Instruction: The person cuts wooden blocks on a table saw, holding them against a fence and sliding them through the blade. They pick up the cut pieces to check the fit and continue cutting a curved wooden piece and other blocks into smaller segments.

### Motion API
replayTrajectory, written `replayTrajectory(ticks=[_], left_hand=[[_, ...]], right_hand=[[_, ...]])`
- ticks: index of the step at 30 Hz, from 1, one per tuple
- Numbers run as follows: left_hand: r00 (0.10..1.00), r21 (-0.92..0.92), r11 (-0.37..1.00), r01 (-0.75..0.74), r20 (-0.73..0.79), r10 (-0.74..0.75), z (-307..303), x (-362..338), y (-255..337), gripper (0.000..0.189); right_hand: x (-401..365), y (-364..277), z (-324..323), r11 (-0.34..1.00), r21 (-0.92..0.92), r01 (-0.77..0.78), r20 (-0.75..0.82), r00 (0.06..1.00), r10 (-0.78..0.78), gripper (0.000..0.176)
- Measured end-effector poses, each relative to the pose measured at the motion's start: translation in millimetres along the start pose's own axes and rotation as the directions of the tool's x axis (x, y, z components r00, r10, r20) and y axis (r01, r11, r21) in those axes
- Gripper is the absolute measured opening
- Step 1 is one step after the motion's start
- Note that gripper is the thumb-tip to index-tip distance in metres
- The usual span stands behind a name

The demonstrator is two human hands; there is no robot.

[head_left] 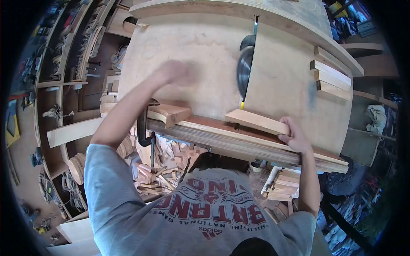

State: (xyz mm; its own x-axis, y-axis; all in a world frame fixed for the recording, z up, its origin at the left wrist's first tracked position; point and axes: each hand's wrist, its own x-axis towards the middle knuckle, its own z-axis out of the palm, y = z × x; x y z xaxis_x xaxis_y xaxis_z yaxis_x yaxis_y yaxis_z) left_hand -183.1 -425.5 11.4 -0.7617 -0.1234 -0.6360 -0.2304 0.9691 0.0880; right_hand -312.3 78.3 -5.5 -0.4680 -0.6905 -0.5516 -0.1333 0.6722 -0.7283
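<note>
My right hand (295, 135) grips the right end of a wooden block (256, 121), at the near edge of the saw table (205, 64). The block lies slantwise along the wooden fence strip, its left end close to the slot of the circular saw blade (244, 70). My left hand (174, 72) is over the table, left of the blade and apart from it. Motion smears its fingers, and I cannot make out anything in it. Below my left forearm, a C-clamp (143, 124) sits at the near edge beside a shaped wood piece (170, 113).
Several cut wood blocks (331, 79) lie at the table's right side. A wooden rail (273, 13) crosses the far edge. Offcuts (166, 164) are piled below the near edge, and stacked blocks (282, 185) stand below right. Shelves (60, 98) line the left.
</note>
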Motion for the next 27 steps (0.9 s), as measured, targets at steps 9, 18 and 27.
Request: replayTrajectory(ticks=[9,18,27], left_hand=[[0.949,-0.299,0.939,0.167,-0.209,-0.235,-10.3,-121.4,-36.0,0.045],[0.666,-0.683,0.708,-0.181,-0.614,-0.422,34.9,-175.0,8.0,0.024],[0.518,-0.650,0.662,-0.373,-0.738,-0.432,109.7,-198.7,57.3,0.023]], right_hand=[[30.1,8.1,39.6,0.945,0.164,0.284,-0.024,0.959,-0.284,0.030],[34.0,-16.8,57.6,0.943,0.207,0.260,-0.172,0.959,-0.227,0.026],[44.2,-33.5,55.9,0.988,-0.154,0.023,0.033,0.999,-0.018,0.034]])
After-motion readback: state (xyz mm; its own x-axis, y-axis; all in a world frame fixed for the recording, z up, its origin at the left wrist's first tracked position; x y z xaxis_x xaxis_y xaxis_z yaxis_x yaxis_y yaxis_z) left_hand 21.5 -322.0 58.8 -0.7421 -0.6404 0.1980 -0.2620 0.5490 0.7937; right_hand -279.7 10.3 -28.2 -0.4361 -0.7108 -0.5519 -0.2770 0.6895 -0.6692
